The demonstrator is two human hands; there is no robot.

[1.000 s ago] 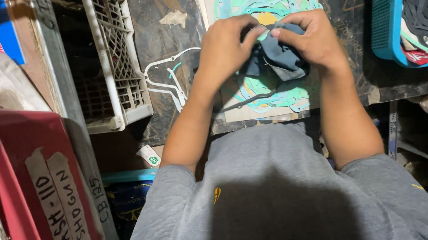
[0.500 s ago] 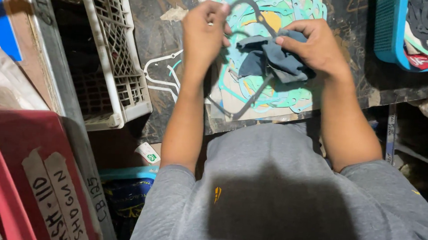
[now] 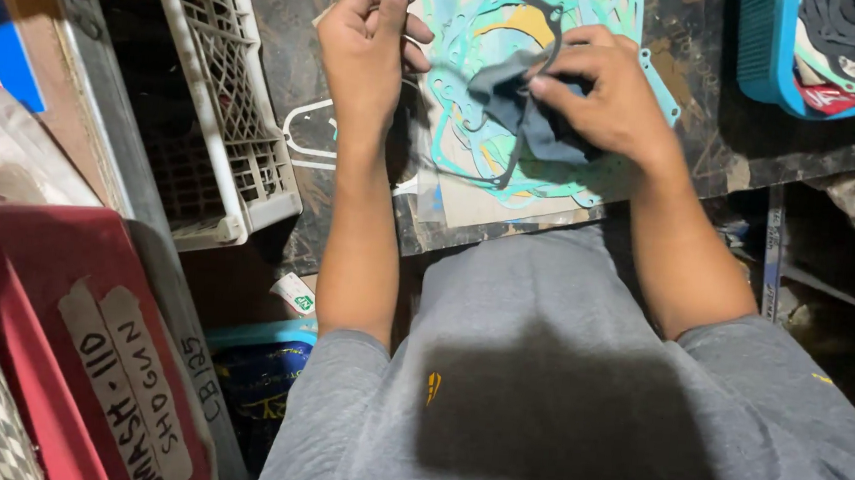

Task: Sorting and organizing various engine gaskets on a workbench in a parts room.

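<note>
Since half a second back, my left hand [image 3: 369,40] has pulled a thin dark gasket [image 3: 553,23] out wider, pinched shut on it. Right hand [image 3: 608,97] clamps a grey rag [image 3: 517,101] over teal gaskets [image 3: 482,33] near the desk's [image 3: 695,138] front edge.

Grey short-sleeved shirt [image 3: 578,381] with small yellow mark.
</note>
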